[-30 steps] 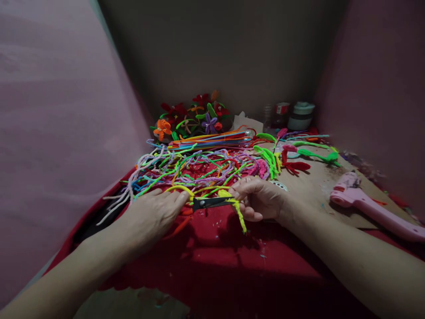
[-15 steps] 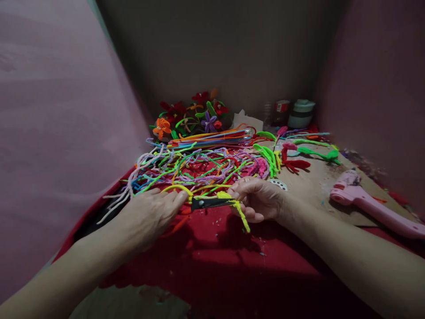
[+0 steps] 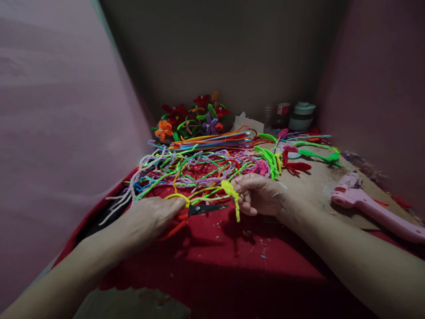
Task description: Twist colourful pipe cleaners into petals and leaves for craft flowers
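Scissors with black blades and orange-red at the handle are in my left hand, whose fingers wrap round the handle and hide most of it. The blade tips point right and lie nearly closed, a little apart from my right hand. Between the thumb and fingers of that hand is a yellow fuzzy pipe cleaner piece, looped at the top with a short twisted tail hanging down. Behind both hands spreads a tangle of coloured pipe cleaners.
A pink hot glue gun lies on a board at the right. Pipe cleaner flowers, a bundle of straight pipe cleaners and a lidded cup stand or lie at the back. A red cloth with small scraps covers the front.
The scissor blades have come away from the yellow pipe cleaner and lie nearly closed. My right hand has lifted slightly with the yellow piece, and a small dark scrap shows on the cloth below.
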{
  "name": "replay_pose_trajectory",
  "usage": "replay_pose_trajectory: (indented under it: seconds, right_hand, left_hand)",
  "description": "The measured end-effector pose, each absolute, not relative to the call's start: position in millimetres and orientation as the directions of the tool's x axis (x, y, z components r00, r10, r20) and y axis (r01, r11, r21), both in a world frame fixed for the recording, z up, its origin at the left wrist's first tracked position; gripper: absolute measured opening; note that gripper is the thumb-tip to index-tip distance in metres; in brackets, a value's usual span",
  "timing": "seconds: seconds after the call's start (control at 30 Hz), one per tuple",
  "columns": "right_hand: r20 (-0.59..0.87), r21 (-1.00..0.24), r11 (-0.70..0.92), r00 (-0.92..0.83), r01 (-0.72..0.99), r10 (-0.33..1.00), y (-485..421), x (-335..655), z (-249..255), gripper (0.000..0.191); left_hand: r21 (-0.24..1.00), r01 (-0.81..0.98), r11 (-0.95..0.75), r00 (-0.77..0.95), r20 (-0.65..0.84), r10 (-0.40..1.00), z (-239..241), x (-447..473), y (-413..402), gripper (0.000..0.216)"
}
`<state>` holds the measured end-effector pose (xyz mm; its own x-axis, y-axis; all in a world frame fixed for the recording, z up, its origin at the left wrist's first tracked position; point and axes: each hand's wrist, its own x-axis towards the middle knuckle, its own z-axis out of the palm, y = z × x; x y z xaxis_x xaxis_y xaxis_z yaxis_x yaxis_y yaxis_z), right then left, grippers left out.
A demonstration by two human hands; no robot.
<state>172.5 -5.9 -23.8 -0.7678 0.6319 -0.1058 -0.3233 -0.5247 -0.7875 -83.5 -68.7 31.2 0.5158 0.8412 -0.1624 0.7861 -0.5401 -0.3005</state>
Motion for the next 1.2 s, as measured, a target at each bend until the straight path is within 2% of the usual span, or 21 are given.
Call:
replay_pose_trajectory:
  seconds: [0.27,0.4,0.47,0.53,0.6,0.67,0.8,0.93,1.07,1.13,1.2]
  right_hand:
    - [-0.025,-0.805,-0.388,-0.628,-0.448,0.778,-10,171,-15,0.009]
    - [-0.001,-0.839,-0.284,-0.521,-0.464,0.854,-11,168,-14,0.011]
    - [0.02,-0.854,-0.222,-0.457,-0.47,0.889,-11,165,-15,0.013]
    - [0.037,-0.866,-0.17,-0.399,-0.471,0.916,-11,163,-18,0.015]
    - [0.043,-0.882,-0.136,-0.365,-0.451,0.93,-11,161,-21,0.017]
    - [0.054,-0.903,-0.102,-0.344,-0.418,0.937,-11,160,-23,0.018]
    - [0.077,-0.904,-0.069,-0.319,-0.423,0.944,-9,161,-25,0.02]
    - [0.073,-0.887,-0.07,-0.289,-0.456,0.955,-8,163,-19,0.023]
    - [0.083,-0.895,-0.052,-0.279,-0.443,0.957,-8,166,-13,0.019]
    - [0.106,-0.877,-0.043,-0.28,-0.479,0.954,-6,168,-12,0.018]
    - [0.119,-0.837,-0.073,-0.312,-0.542,0.943,-3,170,-12,0.022]
  left_hand:
    - [-0.023,0.804,-0.594,0.576,-0.215,0.789,21,-81,-44,0.014]
    - [0.124,0.828,-0.546,0.56,-0.148,0.815,26,-72,-33,0.013]
    - [0.278,0.821,-0.498,0.534,-0.069,0.843,29,-61,-32,0.017]
    - [0.528,0.753,-0.393,0.466,-0.006,0.885,30,-45,-34,0.021]
    - [0.767,0.599,-0.23,0.387,-0.025,0.922,30,-27,-36,0.026]
    - [0.872,0.467,-0.145,0.335,-0.023,0.942,27,-11,-35,0.025]
    - [0.923,0.367,-0.117,0.312,-0.003,0.95,23,7,-28,0.017]
    - [0.886,0.404,-0.23,0.316,0.1,0.943,24,11,-19,0.015]
    - [0.849,0.409,-0.334,0.366,0.182,0.913,27,13,-14,0.012]
    - [0.866,0.385,-0.32,0.375,0.17,0.911,28,13,-11,0.01]
    - [0.919,0.314,-0.239,0.405,0.099,0.909,26,11,-8,0.01]
